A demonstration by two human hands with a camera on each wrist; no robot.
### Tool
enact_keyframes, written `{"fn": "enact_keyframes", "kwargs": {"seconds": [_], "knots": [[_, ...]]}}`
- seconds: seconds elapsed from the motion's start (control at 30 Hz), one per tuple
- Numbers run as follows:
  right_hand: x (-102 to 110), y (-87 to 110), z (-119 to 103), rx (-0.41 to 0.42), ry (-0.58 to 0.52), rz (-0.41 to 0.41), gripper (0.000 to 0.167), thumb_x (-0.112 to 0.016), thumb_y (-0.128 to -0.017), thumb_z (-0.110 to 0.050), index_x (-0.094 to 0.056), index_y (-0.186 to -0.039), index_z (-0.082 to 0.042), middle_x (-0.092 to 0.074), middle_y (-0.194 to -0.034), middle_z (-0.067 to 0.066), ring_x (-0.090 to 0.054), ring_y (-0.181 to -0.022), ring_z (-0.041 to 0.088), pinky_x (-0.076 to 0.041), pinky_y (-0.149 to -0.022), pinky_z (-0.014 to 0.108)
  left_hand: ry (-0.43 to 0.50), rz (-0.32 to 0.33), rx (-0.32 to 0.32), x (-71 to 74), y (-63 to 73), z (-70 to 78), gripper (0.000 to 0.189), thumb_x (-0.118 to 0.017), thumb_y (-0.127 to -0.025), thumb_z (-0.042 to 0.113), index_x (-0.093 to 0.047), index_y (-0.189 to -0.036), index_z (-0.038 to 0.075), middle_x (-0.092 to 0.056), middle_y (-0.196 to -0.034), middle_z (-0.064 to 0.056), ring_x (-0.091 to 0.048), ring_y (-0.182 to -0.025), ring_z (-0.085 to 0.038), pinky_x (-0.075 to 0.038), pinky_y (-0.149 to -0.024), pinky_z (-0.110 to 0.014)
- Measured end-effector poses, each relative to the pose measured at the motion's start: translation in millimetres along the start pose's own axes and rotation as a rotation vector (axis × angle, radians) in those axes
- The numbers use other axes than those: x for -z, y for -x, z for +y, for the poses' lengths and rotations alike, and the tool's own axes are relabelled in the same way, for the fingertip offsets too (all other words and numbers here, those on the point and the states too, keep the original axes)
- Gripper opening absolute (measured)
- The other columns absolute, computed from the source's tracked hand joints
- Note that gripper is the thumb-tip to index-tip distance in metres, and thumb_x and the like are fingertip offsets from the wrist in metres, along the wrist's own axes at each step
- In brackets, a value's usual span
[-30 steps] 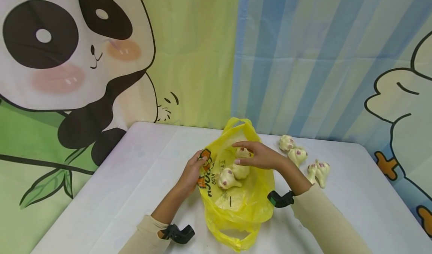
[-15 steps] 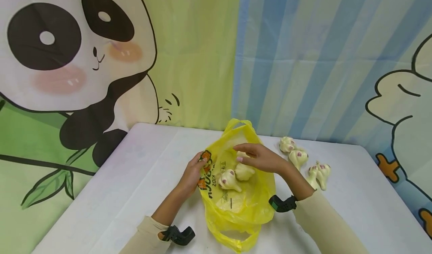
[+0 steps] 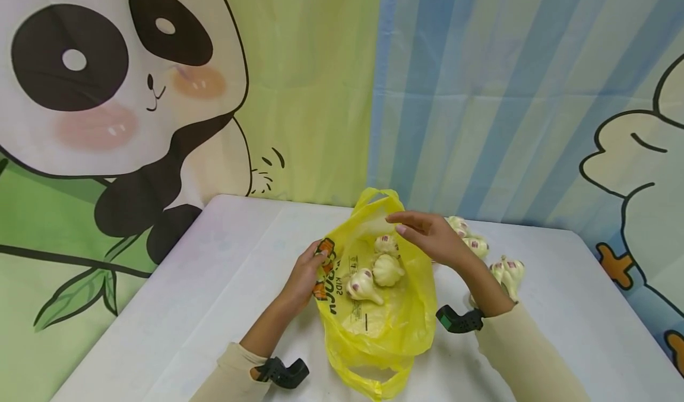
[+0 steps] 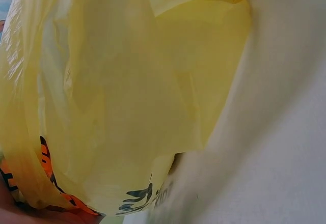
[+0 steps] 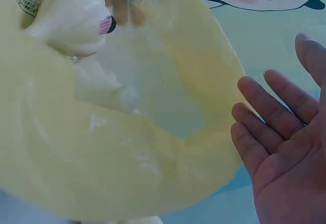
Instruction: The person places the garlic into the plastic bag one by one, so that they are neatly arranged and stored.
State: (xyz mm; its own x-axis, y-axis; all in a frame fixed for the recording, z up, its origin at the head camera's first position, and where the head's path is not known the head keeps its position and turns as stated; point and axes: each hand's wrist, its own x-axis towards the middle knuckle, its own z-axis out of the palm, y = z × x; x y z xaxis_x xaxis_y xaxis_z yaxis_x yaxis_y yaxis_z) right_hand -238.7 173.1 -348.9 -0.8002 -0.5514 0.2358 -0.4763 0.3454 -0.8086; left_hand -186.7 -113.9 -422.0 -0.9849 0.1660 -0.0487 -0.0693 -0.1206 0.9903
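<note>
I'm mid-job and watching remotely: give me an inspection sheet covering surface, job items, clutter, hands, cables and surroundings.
Surface: white table, faint creases.
Job's things: yellow bag lying with its mouth open, three garlic bulbs inside visible; more bulbs outside on the table to the right, partly hidden by the right arm, so the count is uncertain.
Clutter: nothing seen.
Hands: left hand grips the bag's left edge; right hand, fingers extended, is at the bag's right rim, holding nothing visible; contact with the bag unclear. A black device sits on each wrist.
Cables: nothing seen.
Surroundings: fabric backdrop with a printed panda and blue stripes.
</note>
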Motion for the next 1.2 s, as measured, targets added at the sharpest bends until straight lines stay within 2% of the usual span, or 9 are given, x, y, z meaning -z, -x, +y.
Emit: {"fn": "enact_keyframes", "kwargs": {"seconds": [0.13, 0.37, 0.47, 0.53, 0.73, 0.93, 1.2], "knots": [[4.8, 5.2, 3.5, 0.015, -0.014, 0.045, 0.034, -0.054, -0.102, -0.022, -0.059, -0.133, -0.009, -0.057, -0.134, 0.009, -0.05, -0.126, 0.029, -0.043, -0.1, 0.043, -0.011, 0.007, -0.002, -0.1, -0.3, -0.1, 0.037, -0.037, -0.106, 0.026, -0.045, -0.14, 0.014, -0.057, -0.114, -0.023, -0.057, -0.1, -0.043, -0.049, -0.087, -0.05], [15.6, 18.7, 10.4, 0.006, -0.002, 0.202, 0.039, -0.055, -0.102, -0.021, -0.053, -0.138, -0.008, -0.058, -0.133, 0.009, -0.05, -0.125, 0.026, -0.045, -0.095, 0.022, -0.018, 0.01, -0.01, -0.7, 0.0, -0.4, 0.038, -0.036, -0.106, 0.027, -0.044, -0.141, 0.014, -0.057, -0.115, -0.023, -0.056, -0.102, -0.044, -0.049, -0.087, -0.051], [19.9, 24.3, 12.2, -0.003, -0.012, 0.24, 0.041, -0.054, -0.102, -0.021, -0.05, -0.141, -0.011, -0.058, -0.133, 0.01, -0.049, -0.127, 0.028, -0.043, -0.093, 0.017, -0.014, 0.006, -0.011, -0.8, 0.0, -0.3, 0.038, -0.035, -0.106, 0.028, -0.044, -0.141, 0.014, -0.056, -0.114, -0.024, -0.056, -0.1, -0.044, -0.049, -0.086, -0.051], [22.1, 27.8, 13.0, -0.004, -0.008, 0.244, 0.041, -0.054, -0.102, -0.02, -0.05, -0.142, -0.011, -0.058, -0.132, 0.011, -0.049, -0.126, 0.029, -0.044, -0.092, 0.016, -0.012, 0.008, -0.01, -0.4, -0.2, -0.6, 0.038, -0.035, -0.106, 0.028, -0.045, -0.14, 0.014, -0.056, -0.112, -0.024, -0.057, -0.097, -0.042, -0.05, -0.084, -0.049], [26.7, 41.6, 24.4, -0.016, 0.045, 0.225, 0.037, -0.055, -0.102, -0.02, -0.055, -0.137, -0.011, -0.061, -0.128, 0.009, -0.056, -0.116, 0.01, -0.047, -0.088, 0.018, -0.011, 0.012, 0.003, 0.7, 0.5, -2.0, 0.038, -0.035, -0.106, 0.03, -0.045, -0.14, 0.015, -0.057, -0.113, -0.024, -0.058, -0.099, -0.042, -0.05, -0.085, -0.05], [32.8, 60.5, 35.2, -0.046, 0.089, 0.237, 0.035, -0.055, -0.101, -0.02, -0.057, -0.135, -0.009, -0.064, -0.124, 0.009, -0.058, -0.113, 0.007, -0.048, -0.086, 0.017, -0.008, 0.005, 0.009, 0.8, 0.2, -4.9, 0.039, -0.035, -0.107, 0.03, -0.045, -0.141, 0.014, -0.057, -0.113, -0.023, -0.058, -0.099, -0.041, -0.05, -0.085, -0.051], [44.7, 82.1, 40.7, -0.062, 0.109, 0.288, 0.036, -0.054, -0.102, -0.017, -0.056, -0.135, -0.003, -0.064, -0.123, 0.016, -0.058, -0.108, -0.002, -0.046, -0.085, 0.013, -0.009, 0.009, 0.011, 0.4, 0.4, -3.0, 0.041, -0.035, -0.107, 0.032, -0.043, -0.143, 0.015, -0.057, -0.115, -0.023, -0.058, -0.1, -0.04, -0.049, -0.087, -0.049]]}}
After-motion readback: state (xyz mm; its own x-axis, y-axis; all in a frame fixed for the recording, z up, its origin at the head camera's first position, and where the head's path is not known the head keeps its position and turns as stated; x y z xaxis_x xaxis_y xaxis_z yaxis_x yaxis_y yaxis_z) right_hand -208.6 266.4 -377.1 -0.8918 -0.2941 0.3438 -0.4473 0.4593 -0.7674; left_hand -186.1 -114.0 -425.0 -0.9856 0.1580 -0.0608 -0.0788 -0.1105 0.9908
